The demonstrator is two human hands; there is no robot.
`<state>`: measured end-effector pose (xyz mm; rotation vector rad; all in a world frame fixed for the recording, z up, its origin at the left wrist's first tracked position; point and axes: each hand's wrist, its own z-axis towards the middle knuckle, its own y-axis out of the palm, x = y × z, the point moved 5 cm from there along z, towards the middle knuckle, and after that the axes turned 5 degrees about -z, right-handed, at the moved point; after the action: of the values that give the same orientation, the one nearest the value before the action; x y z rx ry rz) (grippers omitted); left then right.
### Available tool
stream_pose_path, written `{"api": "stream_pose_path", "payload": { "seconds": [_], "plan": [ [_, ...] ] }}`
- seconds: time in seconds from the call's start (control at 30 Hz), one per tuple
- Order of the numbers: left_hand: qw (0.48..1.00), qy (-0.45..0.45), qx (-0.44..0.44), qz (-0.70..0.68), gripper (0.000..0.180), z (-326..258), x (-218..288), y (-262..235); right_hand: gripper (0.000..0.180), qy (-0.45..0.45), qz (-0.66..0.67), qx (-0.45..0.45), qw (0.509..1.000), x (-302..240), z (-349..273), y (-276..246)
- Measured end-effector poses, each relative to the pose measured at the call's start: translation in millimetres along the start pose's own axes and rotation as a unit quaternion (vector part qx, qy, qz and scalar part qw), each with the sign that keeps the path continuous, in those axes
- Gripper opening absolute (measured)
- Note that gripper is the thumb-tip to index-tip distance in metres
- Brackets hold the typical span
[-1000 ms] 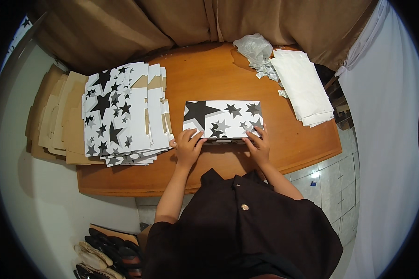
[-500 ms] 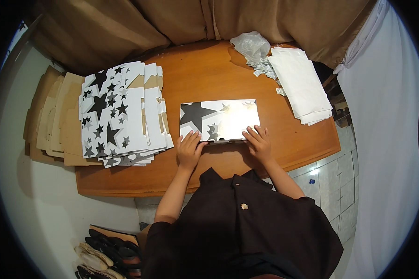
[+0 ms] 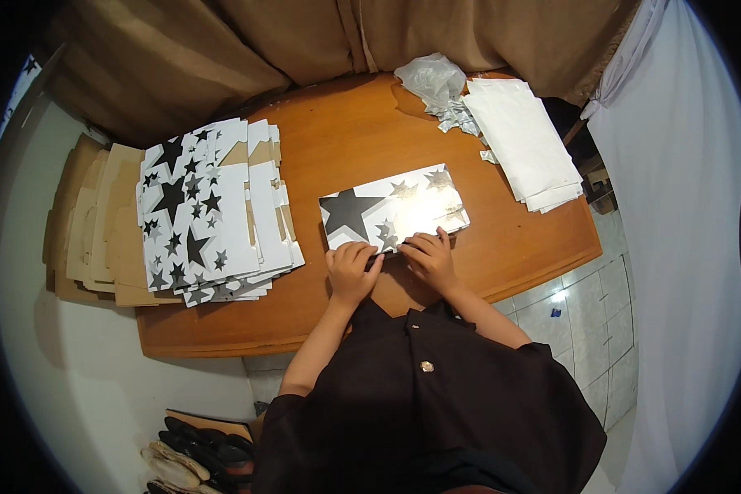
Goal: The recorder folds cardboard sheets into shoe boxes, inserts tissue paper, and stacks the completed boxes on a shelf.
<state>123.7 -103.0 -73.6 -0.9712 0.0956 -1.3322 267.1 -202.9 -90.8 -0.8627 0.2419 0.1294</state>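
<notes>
A closed cardboard box [image 3: 403, 204], white with black and grey stars, lies flat on the wooden table [image 3: 346, 128] in front of me, its right end tilted away. My left hand [image 3: 353, 273] grips its near edge left of the middle, fingers bent over the top and thumb at the front. Close beside it, my right hand [image 3: 431, 262] holds the same edge, fingertips on the lid. The front face of the box is mostly hidden behind my fingers.
On the left lies a pile of flat star-printed cardboard blanks [image 3: 202, 206], with plain brown cardboard [image 3: 128, 222] beside it. White paper sheets [image 3: 525, 144] and a crumpled clear plastic bag [image 3: 433, 81] rest at the far right. Shoes [image 3: 198, 453] stand below on the left.
The box has turned a little counterclockwise, its right end swinging away from me. My right hand has slid left along the near edge, closer to my left hand.
</notes>
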Motion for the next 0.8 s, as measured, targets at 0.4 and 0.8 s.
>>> {"api": "stream_pose_path", "payload": {
  "seconds": [0.4, 0.8],
  "plan": [
    [0.994, 0.012, -0.096, 0.050, 0.034, 4, -2, 13, 0.021, -0.065, -0.039, 0.020, 0.997, 6, -8, 4],
    [0.994, -0.010, -0.099, 0.048, 0.031, 3, -4, 14, 0.031, 0.087, 0.007, -0.103, 0.991, 21, 36, -12]
  ]
}}
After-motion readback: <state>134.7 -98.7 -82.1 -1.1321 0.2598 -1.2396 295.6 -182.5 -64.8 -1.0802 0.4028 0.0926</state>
